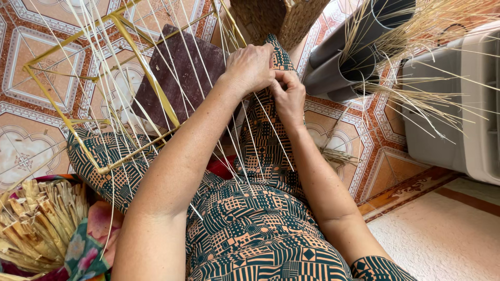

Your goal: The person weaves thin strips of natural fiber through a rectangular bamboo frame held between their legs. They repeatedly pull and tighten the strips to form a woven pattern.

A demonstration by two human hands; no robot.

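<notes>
While gripping pale reed strands [260, 112], left hand [250, 67] against right hand [289, 96]

Both hands meet over the lap, the left hand [250, 66] touching the right hand [288, 96], among thin pale reed strands [245, 130] fanning toward the person. The yellow square cane frame [148, 78] lies left of them, over a dark flat board [182, 73]. A brown woven basket [278, 18] sits beyond the hands, grey plastic tubes holding straw [344, 62] to the right, and a bundle of dry husk strips [39, 224] at the near left.

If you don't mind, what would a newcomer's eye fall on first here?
Two bare arms meet at top centre, the left hand and right hand pinching thin pale reeds over a patterned dress. To the left, reeds fan across a yellow square frame. Grey tubes stuffed with straw lie upper right.
</notes>
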